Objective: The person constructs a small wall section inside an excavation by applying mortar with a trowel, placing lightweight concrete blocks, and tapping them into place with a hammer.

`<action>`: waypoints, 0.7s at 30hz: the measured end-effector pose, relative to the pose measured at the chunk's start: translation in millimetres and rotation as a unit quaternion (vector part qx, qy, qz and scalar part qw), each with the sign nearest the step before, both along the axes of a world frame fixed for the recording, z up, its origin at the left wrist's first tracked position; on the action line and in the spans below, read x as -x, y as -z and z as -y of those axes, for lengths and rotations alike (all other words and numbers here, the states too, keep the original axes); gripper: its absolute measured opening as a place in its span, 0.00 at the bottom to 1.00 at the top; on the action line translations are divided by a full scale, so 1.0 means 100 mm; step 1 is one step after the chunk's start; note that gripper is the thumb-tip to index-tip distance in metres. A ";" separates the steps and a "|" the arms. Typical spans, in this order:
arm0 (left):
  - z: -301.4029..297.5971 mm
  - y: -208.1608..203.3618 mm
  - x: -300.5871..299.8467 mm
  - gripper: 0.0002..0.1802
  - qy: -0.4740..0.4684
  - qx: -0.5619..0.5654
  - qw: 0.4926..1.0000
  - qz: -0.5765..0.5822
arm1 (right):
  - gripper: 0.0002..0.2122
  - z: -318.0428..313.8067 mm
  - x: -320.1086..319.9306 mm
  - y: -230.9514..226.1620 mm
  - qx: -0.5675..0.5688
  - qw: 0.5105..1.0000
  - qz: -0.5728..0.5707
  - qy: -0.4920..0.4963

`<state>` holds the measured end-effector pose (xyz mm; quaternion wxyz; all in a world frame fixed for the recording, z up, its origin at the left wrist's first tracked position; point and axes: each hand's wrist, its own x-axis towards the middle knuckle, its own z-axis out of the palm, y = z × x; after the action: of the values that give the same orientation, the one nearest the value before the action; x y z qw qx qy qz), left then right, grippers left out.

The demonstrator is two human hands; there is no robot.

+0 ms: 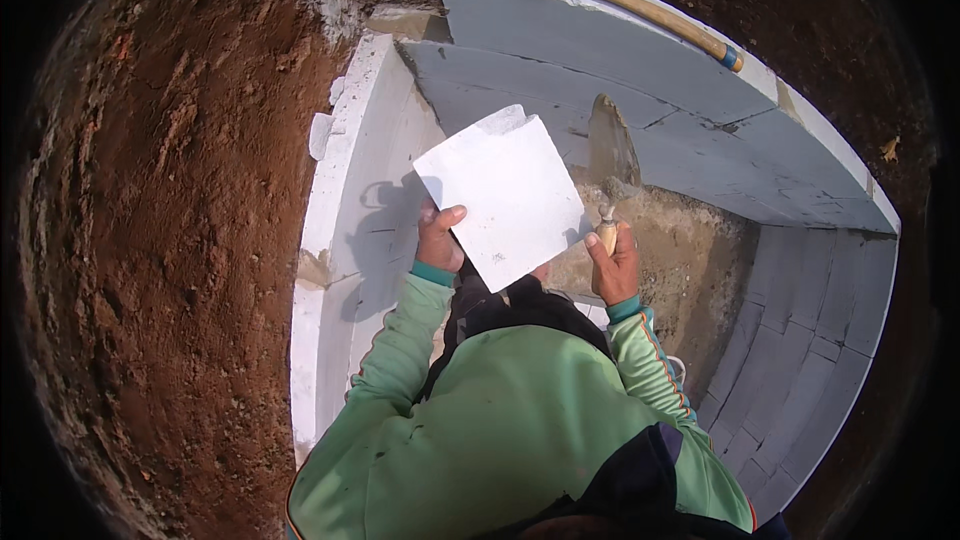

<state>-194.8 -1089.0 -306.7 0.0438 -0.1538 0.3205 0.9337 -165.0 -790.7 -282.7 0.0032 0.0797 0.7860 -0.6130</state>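
White block walls (360, 170) close in at 9 and 12 o'clock, leaving 1 narrow pit with bare dirt floor (690, 260) toward 3 o'clock. The left hand (438, 240) pinches the white block piece (505, 195), flat, chipped at its top corner, at centre. The right hand (615, 265) is clenched around a trowel (612, 155), blade pointing up.

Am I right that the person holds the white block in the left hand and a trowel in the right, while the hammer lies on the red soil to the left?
Not quite. The head view shows the hammer lying on top of the grey block wall, not on the soil. The rest stands: the left hand holds the white block and the right hand grips the trowel.
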 end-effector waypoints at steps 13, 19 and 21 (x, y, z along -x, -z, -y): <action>0.84 -0.91 1.04 0.30 -0.275 0.037 0.958 0.074 | 0.14 -0.39 -0.14 0.32 0.030 0.998 0.047 0.014; 1.21 -0.97 1.60 0.33 -0.261 0.100 0.954 0.110 | 0.14 -0.69 -0.61 1.03 -0.046 0.992 0.116 0.027; 1.19 -0.91 1.70 0.33 -0.267 0.105 0.952 0.103 | 0.17 -0.72 -0.76 1.03 -0.083 0.984 0.150 0.037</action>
<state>-364.8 -1208.0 -215.3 -0.1909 -0.3328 0.3576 0.8514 -88.5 -718.4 -385.5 0.0920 0.2000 0.8214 -0.5261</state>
